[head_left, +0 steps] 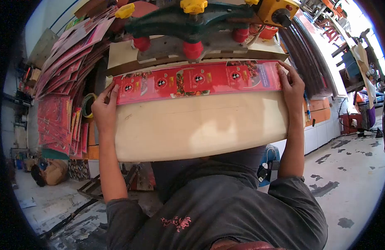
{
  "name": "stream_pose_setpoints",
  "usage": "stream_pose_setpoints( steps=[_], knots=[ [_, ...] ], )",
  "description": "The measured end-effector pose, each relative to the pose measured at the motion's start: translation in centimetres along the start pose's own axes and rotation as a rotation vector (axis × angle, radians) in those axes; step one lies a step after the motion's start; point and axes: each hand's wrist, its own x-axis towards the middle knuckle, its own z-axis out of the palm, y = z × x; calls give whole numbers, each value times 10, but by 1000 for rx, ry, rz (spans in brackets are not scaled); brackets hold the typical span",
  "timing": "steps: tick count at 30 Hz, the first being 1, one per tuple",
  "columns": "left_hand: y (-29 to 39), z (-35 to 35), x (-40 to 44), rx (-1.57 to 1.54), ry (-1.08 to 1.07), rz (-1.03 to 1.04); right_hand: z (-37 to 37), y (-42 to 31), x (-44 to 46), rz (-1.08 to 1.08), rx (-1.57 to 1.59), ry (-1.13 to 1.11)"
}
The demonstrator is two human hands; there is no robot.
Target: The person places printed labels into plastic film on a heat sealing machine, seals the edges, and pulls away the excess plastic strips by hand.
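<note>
A long red printed sheet (190, 81), with repeated round logos and food pictures, lies across the far part of a cream-coloured board (201, 125). It has a glossy surface. My left hand (104, 109) pinches its left end between thumb and fingers. At the opposite end, my right hand (291, 85) grips the right edge, thumb on top. The sheet's far edge lies close to a green machine head (171, 25) with yellow knobs and red feet. The undersides of both hands' grips are hidden.
Fanned red printed sheets (71, 62) are stacked at the left, with more bundles (55, 121) below them. A tape roll (89, 105) sits beside these. On the right stands a tall stack of dark-edged sheets (307, 58). A yellow control box (278, 12) is at the top.
</note>
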Motion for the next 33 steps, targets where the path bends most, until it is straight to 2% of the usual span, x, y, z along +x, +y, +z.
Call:
stream_pose_setpoints(
  steps=[7, 9, 13, 17, 22, 23, 27, 29, 31, 33],
  knots=[
    [3, -1, -1, 53, 2, -11, -3, 0, -2, -29, 46, 4],
    [-4, 2, 0, -15, 65, 105, -4, 0, -2, -38, 61, 3],
    [-16, -1, 2, 53, 58, 58, -7, -2, -3, -2, 85, 14],
    [-20, -3, -2, 35, 93, 113, -10, -6, -4, 52, 104, 19],
    [-22, -9, -4, -29, 87, 131, -14, -14, -6, 21, 130, -7],
    [-21, -16, -9, -237, -8, -18, -17, -15, -8, 22, 139, -4],
    [-1, -54, -40, -591, -176, -351, -49, -26, -30, 33, 241, -19],
    [3, -65, -61, -606, -152, -365, -55, -36, -44, 69, 417, 83],
    [-3, -69, -74, -621, -138, -367, -62, -26, -53, 86, 433, 64],
    [-30, -71, -83, -579, -121, -106, -61, -28, -56, 145, 652, 164]
  ],
)
